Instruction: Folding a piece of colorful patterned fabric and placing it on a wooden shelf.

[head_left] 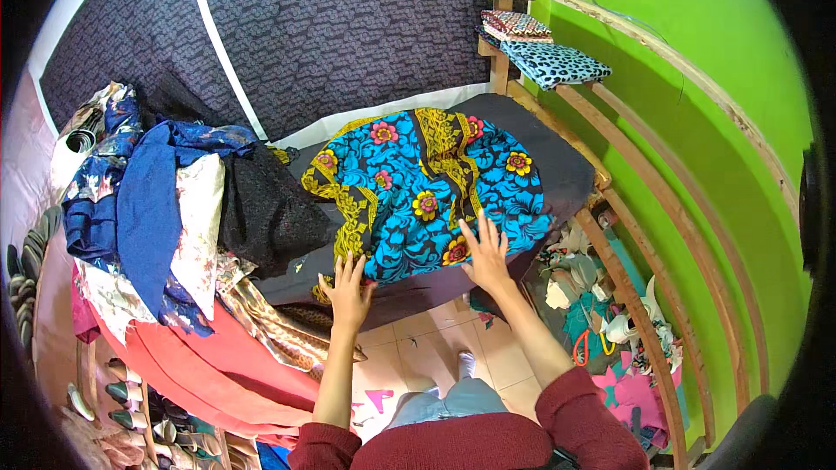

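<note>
A bright blue patterned cloth (396,235) with pink and yellow flowers and gold-on-black bands lies loosely spread and somewhat rumpled on a dark-covered table (557,152). My left hand (350,296) rests at its near left corner, fingers spread over a gold band. Further right, my right hand (486,259) lies on the cloth's near edge with its fingers stretched out. Neither hand grips anything that I can see.
At the left, blue, white and black garments (152,200) are heaped beside a coral cloth (200,370). Folded fabrics (557,63) sit on a wooden rack (662,157) along the green wall. Fabric scraps (601,296) and orange-handled scissors (582,348) lie at the right; shoes (126,396) stand lower left.
</note>
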The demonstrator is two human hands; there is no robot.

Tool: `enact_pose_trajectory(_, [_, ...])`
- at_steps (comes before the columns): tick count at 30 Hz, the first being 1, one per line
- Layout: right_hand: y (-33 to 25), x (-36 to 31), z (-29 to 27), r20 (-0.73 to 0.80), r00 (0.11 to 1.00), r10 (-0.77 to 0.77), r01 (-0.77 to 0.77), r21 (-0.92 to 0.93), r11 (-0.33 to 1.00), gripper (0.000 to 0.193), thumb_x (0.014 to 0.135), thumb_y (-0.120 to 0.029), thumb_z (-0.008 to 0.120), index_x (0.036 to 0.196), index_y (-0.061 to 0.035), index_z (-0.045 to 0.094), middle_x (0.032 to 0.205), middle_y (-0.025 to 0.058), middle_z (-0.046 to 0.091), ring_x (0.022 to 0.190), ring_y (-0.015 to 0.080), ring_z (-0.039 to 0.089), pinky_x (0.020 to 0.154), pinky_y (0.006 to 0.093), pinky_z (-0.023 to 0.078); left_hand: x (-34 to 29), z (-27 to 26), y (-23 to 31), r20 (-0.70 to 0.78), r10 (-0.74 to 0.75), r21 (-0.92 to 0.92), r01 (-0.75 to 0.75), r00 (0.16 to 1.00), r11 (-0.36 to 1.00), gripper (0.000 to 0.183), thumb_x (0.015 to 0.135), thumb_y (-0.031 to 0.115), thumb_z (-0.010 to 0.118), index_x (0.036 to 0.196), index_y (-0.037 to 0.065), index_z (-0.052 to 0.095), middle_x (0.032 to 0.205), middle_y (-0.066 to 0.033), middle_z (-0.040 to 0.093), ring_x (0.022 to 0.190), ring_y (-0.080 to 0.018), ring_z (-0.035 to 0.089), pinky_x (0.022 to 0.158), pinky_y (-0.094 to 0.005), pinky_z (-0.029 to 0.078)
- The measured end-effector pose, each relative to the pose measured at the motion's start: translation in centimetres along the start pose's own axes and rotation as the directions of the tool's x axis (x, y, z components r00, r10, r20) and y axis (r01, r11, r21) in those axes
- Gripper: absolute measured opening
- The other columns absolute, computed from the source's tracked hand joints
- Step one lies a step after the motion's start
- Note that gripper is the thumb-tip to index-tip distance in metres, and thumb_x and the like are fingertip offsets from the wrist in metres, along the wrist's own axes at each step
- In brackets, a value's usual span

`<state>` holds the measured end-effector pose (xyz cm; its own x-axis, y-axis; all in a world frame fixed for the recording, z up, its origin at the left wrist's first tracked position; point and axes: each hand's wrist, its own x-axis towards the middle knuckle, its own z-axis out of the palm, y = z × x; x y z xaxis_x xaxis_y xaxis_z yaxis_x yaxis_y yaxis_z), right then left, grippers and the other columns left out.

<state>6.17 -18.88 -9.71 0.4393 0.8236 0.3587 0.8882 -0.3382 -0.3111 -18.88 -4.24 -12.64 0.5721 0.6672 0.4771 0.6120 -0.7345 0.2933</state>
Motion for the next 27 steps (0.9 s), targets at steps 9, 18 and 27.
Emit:
enact_pose_trajectory(9, [1.0,-1.6,0.9,-0.317,0.946,-0.076,0.084,0.012,0.996,0.031,0.053,0.0,0.059,0.078,-0.0157,0.053,0.115,-0.0015,0.052,0.126,0.0228,0.036,0.098,0.0565,0.011,-3.5,0.4,0.3,-0.262,0.102,-0.104,-0.133,0.96,0.986,0.016,0.066,0.005,0.068,0.076,0.015,0.062,0.096,0.0036,0.065,0.108,-0.0225,0.054,0.104,-0.0537,0.013])
enact_pose_trajectory(18, [1.0,-9.2,-1.1,-0.265,0.963,-0.057,0.099,0.149,0.984,0.023,0.053,0.002,0.058,0.069,-0.0113,0.048,0.094,0.0,0.059,0.105,0.0184,0.053,0.097,0.0532,0.015,-9.0,-2.7,2.6,-0.033,0.067,-0.308,-0.074,0.997,0.949,0.015,0.058,-0.001,0.061,0.068,0.009,0.055,0.091,-0.0016,0.066,0.093,-0.0235,0.06,0.1,-0.0448,0.029])
enact_pose_trajectory(27, [-1.1,-14.8,-2.9,-0.248,0.963,0.106,-0.025,0.308,0.951,0.029,0.05,0.009,0.05,0.066,-0.0079,0.034,0.107,0.0096,0.062,0.111,0.027,0.053,0.1,0.0465,0.02,-8.8,-4.4,3.4,0.427,0.277,-0.559,0.011,0.861,0.829,0.028,0.064,0.02,0.073,0.076,0.003,0.055,0.116,-0.0226,0.054,0.104,-0.0356,0.054,0.09,-0.0393,0.041])
